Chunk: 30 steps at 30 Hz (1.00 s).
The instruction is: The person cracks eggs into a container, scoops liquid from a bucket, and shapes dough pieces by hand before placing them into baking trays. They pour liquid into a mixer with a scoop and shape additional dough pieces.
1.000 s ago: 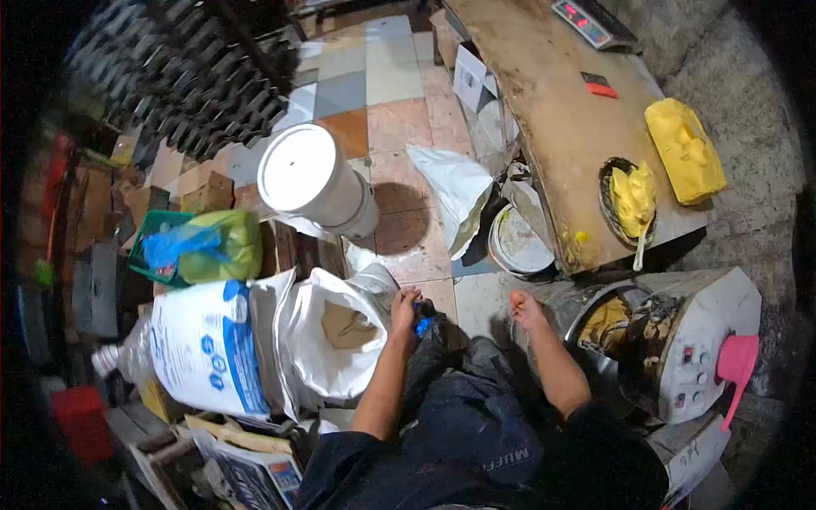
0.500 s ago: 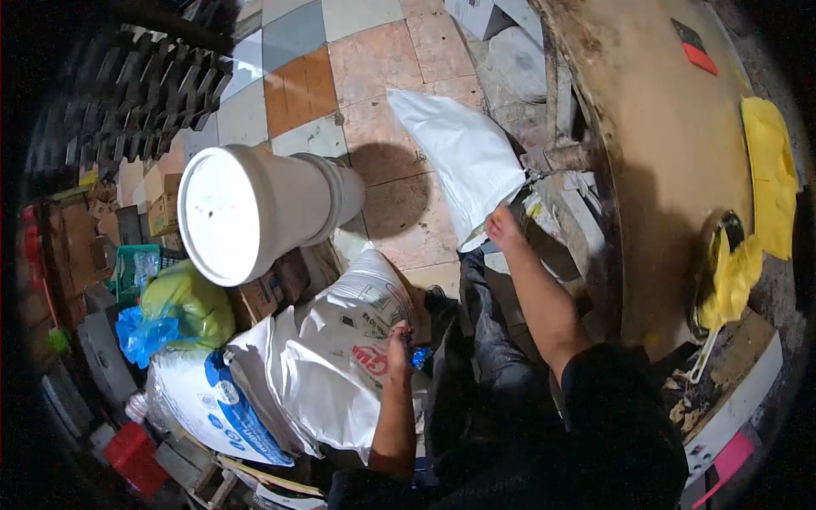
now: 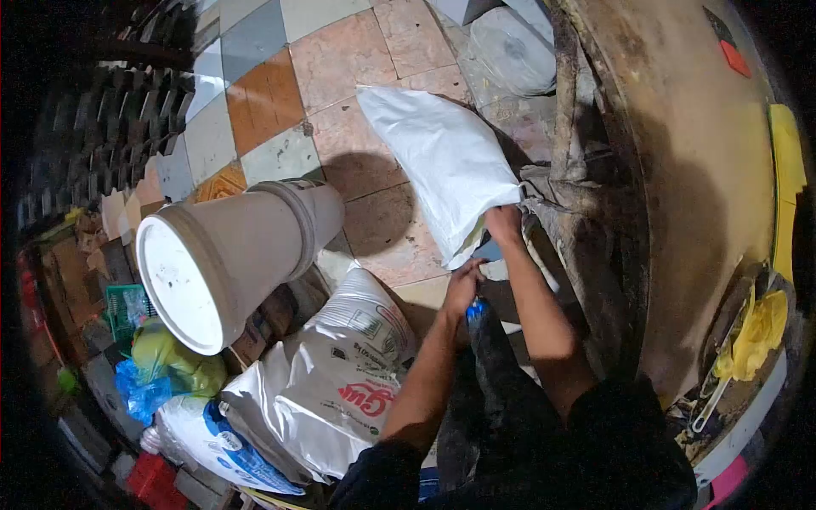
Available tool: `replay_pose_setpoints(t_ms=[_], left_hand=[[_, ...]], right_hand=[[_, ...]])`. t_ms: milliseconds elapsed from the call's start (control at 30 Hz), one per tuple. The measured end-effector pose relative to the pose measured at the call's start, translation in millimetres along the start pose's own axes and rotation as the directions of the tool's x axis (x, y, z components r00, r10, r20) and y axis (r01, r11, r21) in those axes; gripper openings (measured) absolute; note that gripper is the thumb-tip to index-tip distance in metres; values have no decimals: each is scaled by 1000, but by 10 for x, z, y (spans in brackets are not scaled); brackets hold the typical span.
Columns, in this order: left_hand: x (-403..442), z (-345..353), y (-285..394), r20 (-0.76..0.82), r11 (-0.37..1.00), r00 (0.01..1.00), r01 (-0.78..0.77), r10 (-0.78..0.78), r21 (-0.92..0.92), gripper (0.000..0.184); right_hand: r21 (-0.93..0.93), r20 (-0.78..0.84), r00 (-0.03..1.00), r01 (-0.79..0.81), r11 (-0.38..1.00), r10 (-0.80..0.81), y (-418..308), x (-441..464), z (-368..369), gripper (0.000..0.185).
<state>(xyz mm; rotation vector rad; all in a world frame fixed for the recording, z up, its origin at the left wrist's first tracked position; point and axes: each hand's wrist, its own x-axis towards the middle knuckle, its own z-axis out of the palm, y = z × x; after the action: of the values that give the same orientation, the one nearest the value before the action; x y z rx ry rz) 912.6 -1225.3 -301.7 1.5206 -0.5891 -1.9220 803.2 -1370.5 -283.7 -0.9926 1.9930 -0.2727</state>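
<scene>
A white woven sack (image 3: 438,157) lies on the tiled floor ahead of me, its open end towards me. My right hand (image 3: 504,223) is closed on the edge of that opening, with the fingertips partly hidden. At the sack's lower corner is my left hand (image 3: 461,289), its fingers curled round a small shiny blue object (image 3: 476,308) that sticks out below the fist. What kind of object it is I cannot make out. Whether the left fingertips touch the sack is also unclear.
To the left stand white stacked buckets (image 3: 212,268) and a full printed sack (image 3: 336,382). Nearby are a yellow-green bag (image 3: 178,361) and a blue-white bag (image 3: 225,446). A wooden table (image 3: 697,204) bounds the right side. A wrapped roll (image 3: 512,53) lies farther off.
My left hand has moved from beside the printed sack, up and right to the white sack's opening, carrying the blue object. My right hand stays at the sack's edge. The view has shifted somewhat.
</scene>
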Motion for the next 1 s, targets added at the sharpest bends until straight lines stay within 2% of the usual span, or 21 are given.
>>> replay_pose_setpoints(t_ms=[33,100,167,200,267,300,367,400,433,467,500,567,600,633,700,733,833,900,933,967,1000], left_hand=[[212,-27,109,85,987,993,-90,78,137,35],[493,10,439,27,970,990,127,-136,207,37],[577,80,905,-56,990,991,124,-120,64,48],[693,73,858,-81,995,992,101,-101,-1,54],[796,106,899,-121,997,993,-16,7,-74,74],[912,92,791,-177,989,974,-147,140,-30,72],[1023,40,809,-160,951,942,-273,294,145,68],[1066,58,843,-158,950,941,-276,298,148,68],[1110,92,870,-233,901,878,-366,418,233,76],[1152,121,895,-294,837,794,-442,533,323,84],[1157,153,992,-295,835,790,-447,537,321,84],[1083,175,1282,-295,677,630,-535,718,505,87],[1053,115,1363,-209,583,606,-524,768,621,90],[979,83,1465,-211,581,602,-525,770,623,90],[755,-2,1644,-138,445,645,-342,752,828,91],[620,-88,1658,-99,359,620,-309,778,881,78],[119,-317,1574,-75,512,722,-410,688,755,50],[-505,-276,1694,-32,395,643,-430,765,812,39],[-797,-311,1661,-57,474,721,-392,690,789,34],[-1049,-414,1525,-57,473,747,-357,663,806,31],[-1343,-486,1467,-105,556,816,-286,568,780,29]], right_hand=[[-35,121,992,32,999,-28,-17,-78,-95,54],[-138,134,991,47,989,-29,317,-51,-94,51],[-420,-15,984,157,894,-179,545,-170,-106,53],[-393,-180,927,240,888,-330,665,-260,9,48],[-318,-187,909,304,898,-374,842,-239,39,45],[-238,-194,886,373,897,-420,878,-231,27,41],[-182,-147,923,328,927,-355,876,-268,-4,34],[-138,-144,915,358,923,-376,859,-328,-20,32],[-95,-140,906,389,916,-399,848,-395,-33,31],[-188,-251,804,506,842,-539,943,-419,61,29],[-191,-252,800,510,839,-544,899,-505,45,29],[-26,-224,803,561,828,-551,704,-742,-57,29],[-52,-235,783,581,812,-576,613,-858,-135,28],[-51,-234,780,586,809,-580,583,-919,-191,28],[95,-254,829,535,840,-499,501,-1052,-293,28],[72,-225,872,460,885,-434,375,-1158,-386,28],[211,-210,928,350,913,-307,482,-1097,-258,29],[330,-310,901,401,855,-303,488,-1010,-126,25],[134,-260,915,349,927,-307,583,-905,-57,31],[135,-262,908,371,919,-328,583,-914,-75,31],[-26,-332,867,386,922,-372,534,-947,-103,35]])
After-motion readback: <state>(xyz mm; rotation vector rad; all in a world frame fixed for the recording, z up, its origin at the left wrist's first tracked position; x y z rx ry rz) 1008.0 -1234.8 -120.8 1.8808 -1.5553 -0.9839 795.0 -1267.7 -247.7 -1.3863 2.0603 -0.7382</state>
